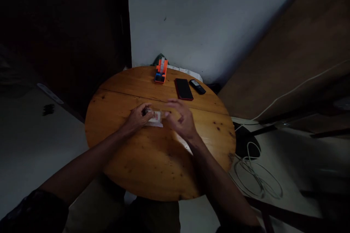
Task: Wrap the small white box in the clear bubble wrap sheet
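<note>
A small whitish packet with red print and a clear edge (156,116) lies low over the middle of the wooden table. My left hand (139,116) is closed on its left end, with the thumb across the top. To the right of the packet is my right hand (182,119), its fingers curved and spread apart, slightly smeared by motion. No object shows plainly between those fingers. Whether the right fingertips touch the packet's clear edge, I cannot tell.
On the round wooden table (153,167), an orange tape dispenser (162,71) stands at the back. A dark phone-like slab with a red edge (184,89) and a black handset (197,86) lie right of it. Pale cable (257,174) is coiled on the floor at right.
</note>
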A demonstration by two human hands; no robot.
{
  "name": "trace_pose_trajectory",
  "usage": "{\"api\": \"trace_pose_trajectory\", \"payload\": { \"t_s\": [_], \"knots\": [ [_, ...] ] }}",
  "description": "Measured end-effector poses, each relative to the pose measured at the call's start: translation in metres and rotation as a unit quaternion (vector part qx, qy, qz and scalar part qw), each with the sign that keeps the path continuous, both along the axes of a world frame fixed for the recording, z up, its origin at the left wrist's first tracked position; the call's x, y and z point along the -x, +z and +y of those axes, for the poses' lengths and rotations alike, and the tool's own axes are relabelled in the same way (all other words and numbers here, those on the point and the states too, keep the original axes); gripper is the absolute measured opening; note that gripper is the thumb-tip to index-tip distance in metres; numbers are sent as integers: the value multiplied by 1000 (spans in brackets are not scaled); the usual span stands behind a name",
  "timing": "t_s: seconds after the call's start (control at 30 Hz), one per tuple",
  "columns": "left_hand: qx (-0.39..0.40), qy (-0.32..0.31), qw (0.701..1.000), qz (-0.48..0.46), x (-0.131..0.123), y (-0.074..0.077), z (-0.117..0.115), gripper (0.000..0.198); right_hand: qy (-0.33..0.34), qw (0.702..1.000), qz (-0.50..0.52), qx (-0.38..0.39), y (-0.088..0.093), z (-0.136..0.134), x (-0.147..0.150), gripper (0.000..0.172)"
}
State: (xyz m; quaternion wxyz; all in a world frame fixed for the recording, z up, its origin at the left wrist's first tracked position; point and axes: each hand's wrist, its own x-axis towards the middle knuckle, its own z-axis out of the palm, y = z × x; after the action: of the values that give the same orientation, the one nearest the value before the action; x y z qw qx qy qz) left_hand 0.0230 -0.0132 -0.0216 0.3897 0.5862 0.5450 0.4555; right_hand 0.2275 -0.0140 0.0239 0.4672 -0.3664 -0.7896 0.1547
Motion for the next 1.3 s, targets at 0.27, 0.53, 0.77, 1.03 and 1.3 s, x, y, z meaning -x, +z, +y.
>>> {"api": "trace_pose_trajectory", "payload": {
  "t_s": [0.27,0.53,0.77,1.03,1.3],
  "knots": [
    [-26,-21,997,-73,-3,-1,0,50,23,954,-294,-54,-4,-12,21,25],
    [10,8,987,-159,-1,1,-1,53,4,998,52,47,-12,3,8,13],
    [13,147,977,-157,19,1,12,48,-36,947,240,209,-23,17,3,21],
    [57,64,984,-153,13,2,4,72,71,969,60,227,-24,8,10,43],
    [49,4,997,-63,9,4,-6,76,68,985,11,159,-30,10,12,33]
  ]
}}
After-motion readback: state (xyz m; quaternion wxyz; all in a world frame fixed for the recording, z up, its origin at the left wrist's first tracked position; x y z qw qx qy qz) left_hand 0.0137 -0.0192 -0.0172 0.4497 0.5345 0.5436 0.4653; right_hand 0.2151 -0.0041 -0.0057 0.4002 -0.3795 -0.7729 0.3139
